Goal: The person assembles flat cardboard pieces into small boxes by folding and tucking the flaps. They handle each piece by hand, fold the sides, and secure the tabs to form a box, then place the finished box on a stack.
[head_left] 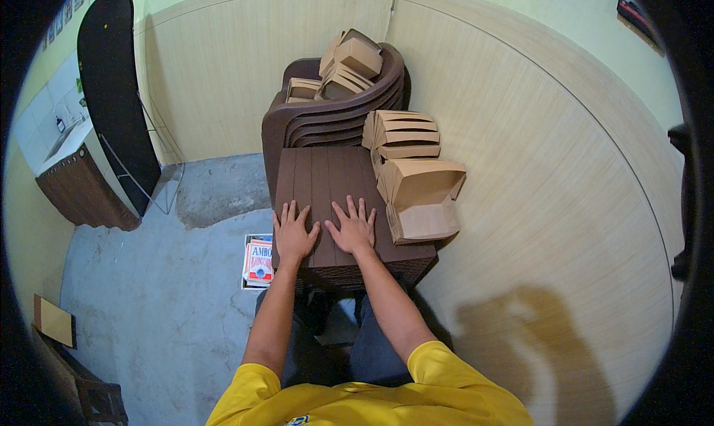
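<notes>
My left hand [294,233] lies flat with fingers spread on the near left part of a brown slatted table [327,175]. Beside it, my right hand [352,229] rests palm down on the same top, its fingers stretched out too. Neither hand holds anything. To the right of my right hand stands an open cardboard box [424,203] with its lid raised. Behind that box, several nested open cardboard boxes [405,134] lean in a row along the table's right side.
Stacked brown plastic chairs [335,117] stand behind the table, with more cardboard boxes [349,65] on their seat. A box of printed cards or packets [259,261] sits on the floor at left. A tall black panel [111,91] leans near a sink cabinet [85,184]. A wood-panelled wall [535,181] borders the right.
</notes>
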A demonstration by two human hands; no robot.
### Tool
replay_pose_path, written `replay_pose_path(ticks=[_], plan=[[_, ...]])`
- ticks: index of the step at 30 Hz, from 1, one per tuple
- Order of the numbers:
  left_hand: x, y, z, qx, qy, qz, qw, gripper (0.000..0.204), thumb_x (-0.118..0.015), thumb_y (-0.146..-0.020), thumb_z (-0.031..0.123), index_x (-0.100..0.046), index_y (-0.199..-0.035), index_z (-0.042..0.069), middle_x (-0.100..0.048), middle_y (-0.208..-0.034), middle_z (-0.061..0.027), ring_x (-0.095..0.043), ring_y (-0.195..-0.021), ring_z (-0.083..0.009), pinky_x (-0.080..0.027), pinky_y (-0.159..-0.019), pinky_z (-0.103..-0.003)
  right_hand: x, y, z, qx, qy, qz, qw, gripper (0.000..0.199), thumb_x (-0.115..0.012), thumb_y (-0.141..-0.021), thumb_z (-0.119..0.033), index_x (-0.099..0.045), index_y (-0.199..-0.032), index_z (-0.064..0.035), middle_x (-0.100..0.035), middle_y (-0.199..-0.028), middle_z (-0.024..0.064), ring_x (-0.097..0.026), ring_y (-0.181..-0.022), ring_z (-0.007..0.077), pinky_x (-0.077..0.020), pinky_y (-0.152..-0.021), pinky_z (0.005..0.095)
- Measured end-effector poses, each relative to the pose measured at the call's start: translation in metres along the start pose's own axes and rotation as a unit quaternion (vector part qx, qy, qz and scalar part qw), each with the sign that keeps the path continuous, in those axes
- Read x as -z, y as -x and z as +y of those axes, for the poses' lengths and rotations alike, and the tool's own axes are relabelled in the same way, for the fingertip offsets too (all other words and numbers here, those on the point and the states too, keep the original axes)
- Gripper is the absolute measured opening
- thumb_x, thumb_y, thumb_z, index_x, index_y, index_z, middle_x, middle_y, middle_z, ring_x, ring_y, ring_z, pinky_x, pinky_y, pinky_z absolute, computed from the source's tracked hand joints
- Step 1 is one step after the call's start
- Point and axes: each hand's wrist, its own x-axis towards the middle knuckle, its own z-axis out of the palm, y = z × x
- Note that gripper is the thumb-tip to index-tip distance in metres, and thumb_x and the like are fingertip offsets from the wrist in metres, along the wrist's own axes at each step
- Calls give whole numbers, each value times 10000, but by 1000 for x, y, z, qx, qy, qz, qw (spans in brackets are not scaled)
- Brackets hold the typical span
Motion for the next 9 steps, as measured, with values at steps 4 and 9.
replay_pose_path(ticks=[4,9], plan=[[-1,0,0,1,-1,-1,1000,646,-648,-981,523,-602,-1539,201,-411,-1705,-165,-297,-1619,-332,-138,-1329,-577,-1,1,1,8,-5,6,1000,717,-446,-1064,-654,-346,-1696,-333,-174,-1810,87,-93,-1668,375,-54,-1322,644],[-2,-2,-1,0,-11,-5,1000,650,-644,-985,550,-610,-1529,197,-412,-1706,-166,-307,-1614,-345,-155,-1321,-594,-1,-1,1,3,8,-2,1000,732,-436,-1062,-671,-331,-1703,-333,-170,-1810,89,-88,-1667,376,-46,-1321,651]])
